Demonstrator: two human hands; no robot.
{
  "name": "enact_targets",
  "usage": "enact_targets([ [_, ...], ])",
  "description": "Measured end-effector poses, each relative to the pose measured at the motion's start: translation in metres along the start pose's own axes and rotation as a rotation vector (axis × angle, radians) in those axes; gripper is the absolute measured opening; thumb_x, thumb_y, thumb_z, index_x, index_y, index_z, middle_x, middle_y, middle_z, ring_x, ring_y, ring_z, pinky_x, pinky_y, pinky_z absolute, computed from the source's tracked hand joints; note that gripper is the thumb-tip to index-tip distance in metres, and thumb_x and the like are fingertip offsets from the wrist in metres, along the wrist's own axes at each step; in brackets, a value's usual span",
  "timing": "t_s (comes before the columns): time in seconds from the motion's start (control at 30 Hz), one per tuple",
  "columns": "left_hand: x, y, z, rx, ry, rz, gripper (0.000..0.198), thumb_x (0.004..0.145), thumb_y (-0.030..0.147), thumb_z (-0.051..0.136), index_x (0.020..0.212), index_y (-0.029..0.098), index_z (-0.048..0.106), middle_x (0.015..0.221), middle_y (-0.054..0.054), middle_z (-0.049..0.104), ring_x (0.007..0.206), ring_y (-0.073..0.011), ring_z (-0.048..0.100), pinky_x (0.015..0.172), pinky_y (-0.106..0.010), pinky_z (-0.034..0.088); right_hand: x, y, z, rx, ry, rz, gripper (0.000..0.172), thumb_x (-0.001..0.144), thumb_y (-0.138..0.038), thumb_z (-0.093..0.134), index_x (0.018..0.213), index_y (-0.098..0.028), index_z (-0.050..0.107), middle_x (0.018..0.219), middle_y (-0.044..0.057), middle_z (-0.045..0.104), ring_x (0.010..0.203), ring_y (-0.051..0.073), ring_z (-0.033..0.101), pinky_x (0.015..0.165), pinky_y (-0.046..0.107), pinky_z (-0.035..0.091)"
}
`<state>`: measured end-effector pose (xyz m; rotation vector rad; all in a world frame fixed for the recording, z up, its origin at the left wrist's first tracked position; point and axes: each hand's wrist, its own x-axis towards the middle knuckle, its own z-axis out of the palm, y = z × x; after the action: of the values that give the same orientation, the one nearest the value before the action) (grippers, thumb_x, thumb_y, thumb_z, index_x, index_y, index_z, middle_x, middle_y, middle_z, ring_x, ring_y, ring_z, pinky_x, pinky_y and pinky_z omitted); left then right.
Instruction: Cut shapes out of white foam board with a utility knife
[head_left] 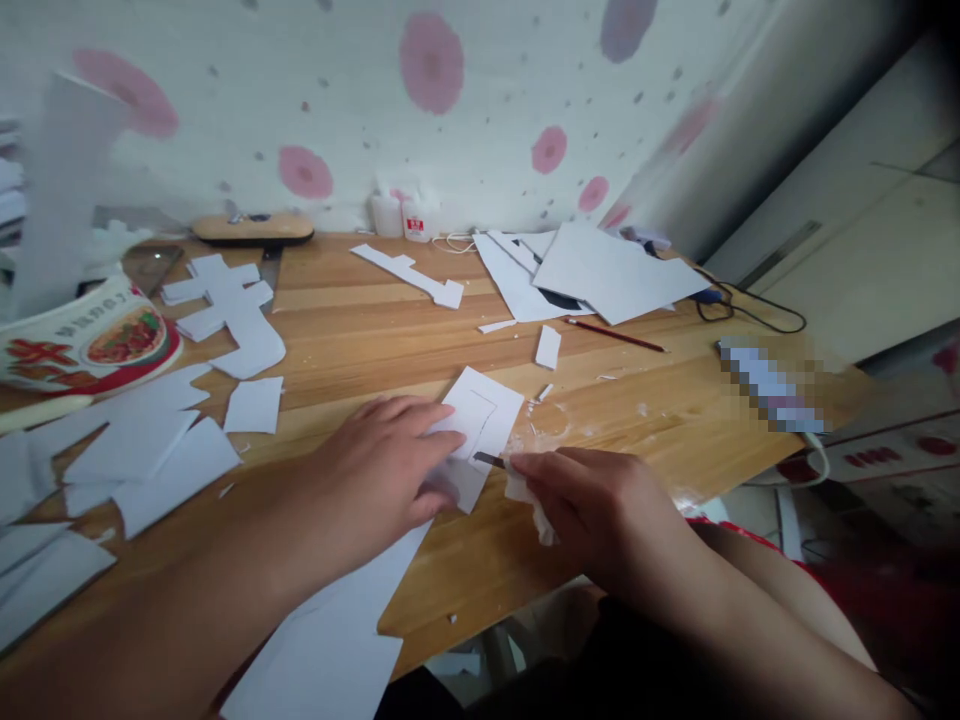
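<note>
A small piece of white foam board with a pencilled outline lies on the wooden table. My left hand rests on its left side, fingers spread and pressing it down. Wrapped in white tissue, a thin dark craft blade is pinched in my right hand. The blade's tip touches or sits just over the board near the outline's lower end. My right palm hides the rest of the tissue. Beneath my left forearm, larger white sheets overhang the table's front edge.
Cut white pieces spread over the left side, beside a printed noodle bowl. A pencil, stacked boards and a blurred-out phone-like object lie to the right. Small white bottles stand against the wall.
</note>
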<state>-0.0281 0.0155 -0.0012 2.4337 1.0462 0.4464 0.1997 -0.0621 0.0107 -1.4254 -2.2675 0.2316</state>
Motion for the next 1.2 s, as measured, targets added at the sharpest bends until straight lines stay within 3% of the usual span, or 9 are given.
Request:
enact_targets([
  [0.13, 0.001, 0.0, 0.004, -0.032, -0.04, -0.095, 0.039, 0.064, 0.031, 0.078, 0.103, 0.032, 0.073, 0.133, -0.004, 0.06, 0.129, -0.0363, 0.042, 0.113, -0.051, 0.014, 0.004, -0.004, 0.003, -0.028, 0.011, -0.022, 0.026, 0.089, -0.016, 0.047, 0.105, -0.019, 0.066, 0.065, 0.003, 0.064, 0.054, 0.014, 0.057, 0.05, 0.025, 0.039],
  [0.23, 0.001, -0.001, 0.006, -0.242, 0.033, -0.118, 0.036, 0.059, 0.024, 0.08, 0.094, 0.032, 0.075, 0.128, -0.004, 0.064, 0.128, -0.0374, 0.044, 0.115, -0.051, 0.007, 0.005, -0.006, 0.004, -0.034, -0.007, -0.015, 0.028, 0.089, -0.016, 0.045, 0.108, -0.02, 0.066, 0.065, 0.003, 0.064, 0.054, 0.014, 0.058, 0.049, 0.025, 0.039],
  [0.33, 0.0, -0.002, 0.009, -0.328, 0.083, -0.104, 0.037, 0.058, 0.02, 0.08, 0.093, 0.03, 0.075, 0.125, -0.007, 0.066, 0.128, -0.0396, 0.045, 0.115, -0.052, 0.007, 0.006, -0.007, 0.005, -0.059, -0.018, 0.006, 0.03, 0.088, -0.016, 0.046, 0.11, -0.021, 0.066, 0.064, 0.002, 0.063, 0.053, 0.014, 0.057, 0.049, 0.025, 0.039],
  [0.57, -0.002, 0.0, 0.011, -0.126, 0.068, -0.051, 0.039, 0.062, 0.027, 0.08, 0.101, 0.026, 0.074, 0.13, -0.011, 0.063, 0.126, -0.0415, 0.048, 0.111, -0.055, 0.017, 0.007, -0.008, 0.002, -0.079, -0.033, -0.013, 0.031, 0.089, -0.016, 0.044, 0.11, -0.019, 0.066, 0.062, 0.002, 0.062, 0.05, 0.015, 0.055, 0.047, 0.026, 0.039],
  [0.87, -0.005, -0.01, 0.013, 0.001, 0.035, 0.02, 0.044, 0.068, 0.035, 0.077, 0.111, 0.03, 0.07, 0.135, -0.009, 0.059, 0.126, -0.0382, 0.049, 0.11, -0.055, 0.02, -0.002, 0.004, -0.006, 0.007, -0.161, -0.008, 0.036, 0.091, -0.014, 0.044, 0.122, -0.022, 0.06, 0.069, 0.002, 0.064, 0.055, 0.014, 0.058, 0.05, 0.024, 0.041],
  [1.03, -0.003, -0.006, 0.009, 0.195, -0.05, 0.043, 0.045, 0.073, 0.035, 0.071, 0.117, 0.027, 0.065, 0.137, -0.009, 0.057, 0.126, -0.0357, 0.05, 0.108, -0.057, 0.028, -0.001, -0.004, -0.005, -0.053, -0.136, 0.005, 0.04, 0.088, -0.011, 0.041, 0.123, -0.017, 0.06, 0.066, 0.002, 0.061, 0.053, 0.013, 0.054, 0.05, 0.024, 0.038],
  [1.2, -0.003, -0.002, 0.006, 0.332, -0.068, 0.088, 0.039, 0.076, 0.036, 0.067, 0.114, 0.026, 0.064, 0.136, -0.01, 0.058, 0.123, -0.0348, 0.052, 0.101, -0.058, 0.037, 0.003, -0.009, -0.002, -0.076, -0.141, 0.026, 0.042, 0.088, -0.012, 0.042, 0.125, -0.02, 0.06, 0.068, 0.002, 0.062, 0.055, 0.014, 0.055, 0.052, 0.026, 0.037],
])
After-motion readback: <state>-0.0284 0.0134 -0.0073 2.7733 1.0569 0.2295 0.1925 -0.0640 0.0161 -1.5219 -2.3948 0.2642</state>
